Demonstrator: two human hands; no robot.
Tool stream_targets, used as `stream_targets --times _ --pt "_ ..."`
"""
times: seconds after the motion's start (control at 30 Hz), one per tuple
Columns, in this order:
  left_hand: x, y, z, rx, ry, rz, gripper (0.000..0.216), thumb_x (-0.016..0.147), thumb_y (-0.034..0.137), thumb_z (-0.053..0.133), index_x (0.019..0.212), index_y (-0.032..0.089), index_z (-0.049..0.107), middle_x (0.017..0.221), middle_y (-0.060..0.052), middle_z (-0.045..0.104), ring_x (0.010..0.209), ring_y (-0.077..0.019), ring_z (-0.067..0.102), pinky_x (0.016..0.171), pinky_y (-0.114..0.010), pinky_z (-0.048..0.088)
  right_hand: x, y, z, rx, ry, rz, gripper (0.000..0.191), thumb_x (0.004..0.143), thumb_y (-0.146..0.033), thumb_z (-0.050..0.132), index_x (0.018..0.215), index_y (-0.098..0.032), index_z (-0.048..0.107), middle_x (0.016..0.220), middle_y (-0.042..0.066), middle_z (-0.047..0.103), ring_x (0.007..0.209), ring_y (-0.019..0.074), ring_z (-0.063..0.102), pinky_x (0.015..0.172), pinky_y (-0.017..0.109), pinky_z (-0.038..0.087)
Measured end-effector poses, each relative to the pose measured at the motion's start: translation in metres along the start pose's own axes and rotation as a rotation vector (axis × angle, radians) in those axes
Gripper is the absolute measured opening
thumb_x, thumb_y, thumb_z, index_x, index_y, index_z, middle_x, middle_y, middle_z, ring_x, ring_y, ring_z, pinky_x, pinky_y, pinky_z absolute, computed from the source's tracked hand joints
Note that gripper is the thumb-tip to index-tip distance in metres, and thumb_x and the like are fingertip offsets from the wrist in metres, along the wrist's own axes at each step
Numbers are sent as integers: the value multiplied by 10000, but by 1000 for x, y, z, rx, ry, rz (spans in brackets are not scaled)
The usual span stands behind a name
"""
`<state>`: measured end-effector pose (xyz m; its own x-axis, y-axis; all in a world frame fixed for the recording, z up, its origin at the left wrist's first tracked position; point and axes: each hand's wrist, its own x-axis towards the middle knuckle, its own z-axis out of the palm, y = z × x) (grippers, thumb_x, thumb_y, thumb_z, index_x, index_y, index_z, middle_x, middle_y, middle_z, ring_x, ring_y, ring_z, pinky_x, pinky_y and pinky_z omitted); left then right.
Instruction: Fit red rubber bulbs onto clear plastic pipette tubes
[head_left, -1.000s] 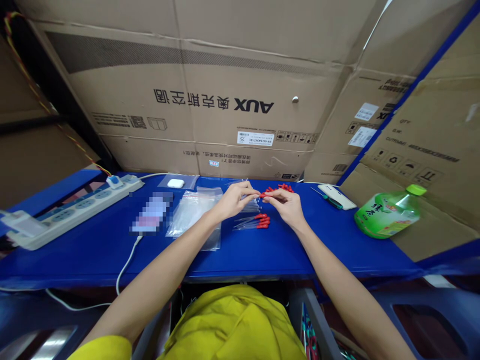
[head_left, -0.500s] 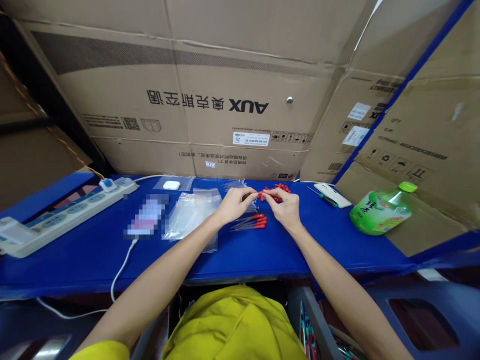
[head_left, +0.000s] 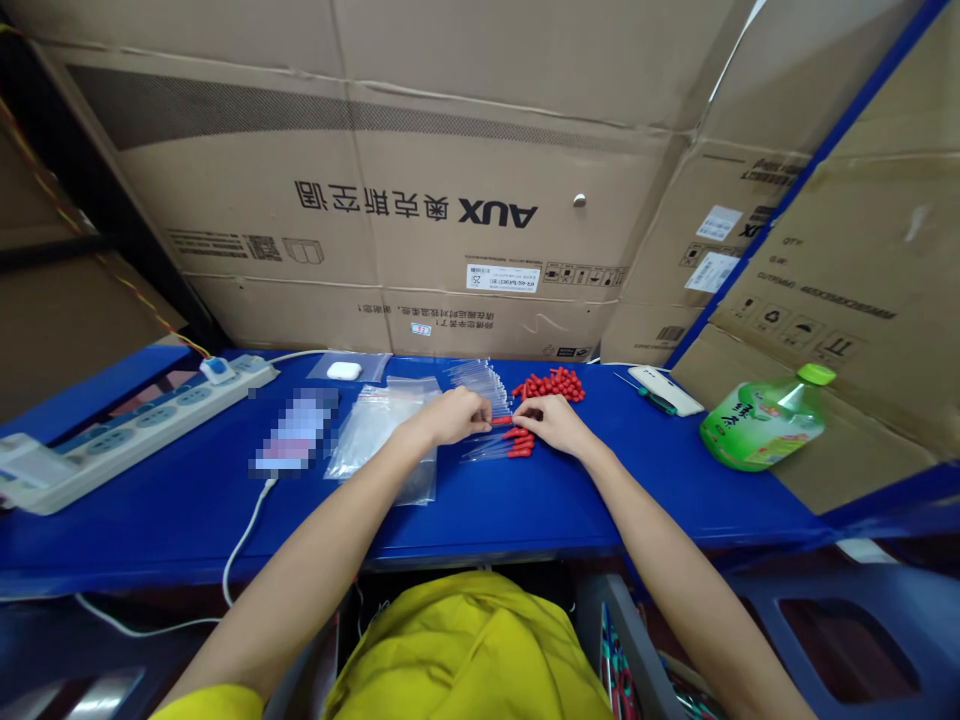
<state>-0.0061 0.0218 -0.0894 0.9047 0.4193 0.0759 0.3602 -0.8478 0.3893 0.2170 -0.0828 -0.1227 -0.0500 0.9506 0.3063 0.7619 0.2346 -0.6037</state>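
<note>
A dropper with a red rubber bulb lies level between my two hands. My left hand is closed at the tube side of it, and its fingers hide most of the tube. The fingertips of my right hand pinch at the bulb's right end. Just below, several droppers with red bulbs and thin clear tubes rest side by side on the blue table. Behind my left hand are clear tubes without bulbs. Loose red bulbs form a pile behind my right hand.
Clear plastic bags lie left of my left hand. Farther left are a phone on a white cable and a power strip. A green bottle and a white case are on the right. Cardboard walls the back.
Both hands have come down and nearer to me from in front of the bulb pile, with the dropper between them. The bulb pile and the clear tubes show more fully.
</note>
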Motion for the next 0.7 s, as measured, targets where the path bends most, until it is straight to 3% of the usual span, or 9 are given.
stream_targets --times 0.27,0.5,0.7 --pt "0 -4 2 66 10 2 117 911 326 701 930 235 771 879 -50 779 750 -189 700 637 -259 424 3 6 0 58 -52 37 99 854 -284 757 851 -220 833 824 33 810 746 205 735 703 292 518" --pt "2 -2 9 128 51 79 170 919 183 605 929 239 765 927 -51 779 869 -207 711 719 -259 464 4 9 0 63 -71 22 125 867 -305 744 862 -210 824 834 46 805 738 200 718 704 298 510" --pt "1 3 9 137 57 36 135 910 228 638 946 247 766 960 -50 783 883 -211 712 695 -260 450 3 -2 -3 -5 -58 -31 179 937 -291 642 862 -190 769 802 29 761 686 168 638 656 269 452"
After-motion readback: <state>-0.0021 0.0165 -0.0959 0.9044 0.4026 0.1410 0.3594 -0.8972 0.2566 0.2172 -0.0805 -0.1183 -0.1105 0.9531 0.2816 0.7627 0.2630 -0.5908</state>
